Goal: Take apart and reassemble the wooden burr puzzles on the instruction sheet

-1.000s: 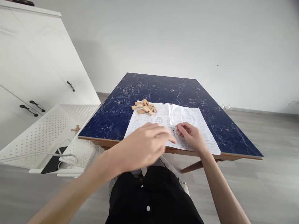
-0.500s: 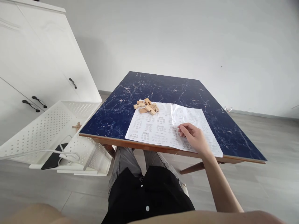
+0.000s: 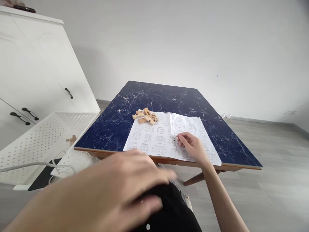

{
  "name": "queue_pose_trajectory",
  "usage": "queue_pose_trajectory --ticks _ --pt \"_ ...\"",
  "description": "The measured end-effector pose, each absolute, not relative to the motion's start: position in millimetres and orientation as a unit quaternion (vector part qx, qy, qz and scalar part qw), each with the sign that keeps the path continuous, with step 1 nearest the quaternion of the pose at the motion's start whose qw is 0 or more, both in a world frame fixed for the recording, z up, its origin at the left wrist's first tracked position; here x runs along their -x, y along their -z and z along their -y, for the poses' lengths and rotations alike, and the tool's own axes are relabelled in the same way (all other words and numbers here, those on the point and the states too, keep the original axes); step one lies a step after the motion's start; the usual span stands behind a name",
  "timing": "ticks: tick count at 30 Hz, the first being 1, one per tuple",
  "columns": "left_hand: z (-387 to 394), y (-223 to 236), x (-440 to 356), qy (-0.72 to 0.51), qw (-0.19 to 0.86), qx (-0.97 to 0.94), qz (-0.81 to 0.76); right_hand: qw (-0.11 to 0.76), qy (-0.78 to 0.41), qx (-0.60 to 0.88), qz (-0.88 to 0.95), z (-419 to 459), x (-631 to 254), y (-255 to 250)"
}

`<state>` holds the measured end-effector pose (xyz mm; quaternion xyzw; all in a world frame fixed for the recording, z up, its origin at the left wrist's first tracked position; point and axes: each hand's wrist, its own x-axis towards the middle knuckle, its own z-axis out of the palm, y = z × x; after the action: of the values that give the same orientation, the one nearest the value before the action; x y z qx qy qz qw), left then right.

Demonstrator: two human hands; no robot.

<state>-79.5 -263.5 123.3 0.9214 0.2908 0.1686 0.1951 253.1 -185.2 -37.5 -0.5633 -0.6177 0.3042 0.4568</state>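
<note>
My right hand rests on the right half of a printed paper sheet, its fingers curled in and the thumb close to them. Whether anything small is between those fingertips is hidden. Large and blurred in front of the camera, my left hand hovers short of the table's front edge. Its fingers are stretched out with the thumb apart, and no object shows in it. A small pile of wooden pieces lies on the sheet's upper left corner, some with slots cut in them and one with dark markings.
The sheet lies near the front edge of a dark blue marbled table. White cabinets stand on the left. Below them, a white perforated rack holds a cross-shaped wooden piece and a cable.
My left arm has swung up from the bottom edge, bringing the hand in front of the table. The right hand stays on the sheet. The view has shifted slightly.
</note>
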Motion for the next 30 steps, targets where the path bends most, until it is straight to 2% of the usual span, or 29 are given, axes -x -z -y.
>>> queue_pose_trajectory --ticks 1,4,7,8,10,20,30 --pt "242.6 -122.7 78.2 -0.132 0.209 -0.914 -0.322 0.458 -0.305 0.563 0.617 184.9 -253.2 38.3" --pt "168.8 -99.9 74.3 -0.17 0.184 -0.872 -0.42 0.457 -0.307 0.56 0.619 184.0 -253.5 40.0" --pt "103.3 -59.9 73.4 -0.251 0.085 -0.842 -0.471 0.458 -0.307 0.558 0.62 184.1 -252.8 39.6" --pt "87.6 -47.3 73.5 -0.258 0.04 -0.833 -0.487 0.459 -0.309 0.559 0.618 184.5 -252.3 38.8" --pt "66.6 -27.1 73.0 -0.257 0.014 -0.829 -0.497 0.46 -0.314 0.561 0.613 185.7 -251.1 36.4" --pt "47.4 16.8 59.4 -0.232 -0.022 -0.851 -0.47 0.443 -0.331 0.57 0.608 189.6 -249.7 31.5" --pt "41.0 34.4 60.4 -0.27 -0.021 -0.837 -0.476 0.381 -0.316 0.591 0.636 181.1 -244.4 24.5"
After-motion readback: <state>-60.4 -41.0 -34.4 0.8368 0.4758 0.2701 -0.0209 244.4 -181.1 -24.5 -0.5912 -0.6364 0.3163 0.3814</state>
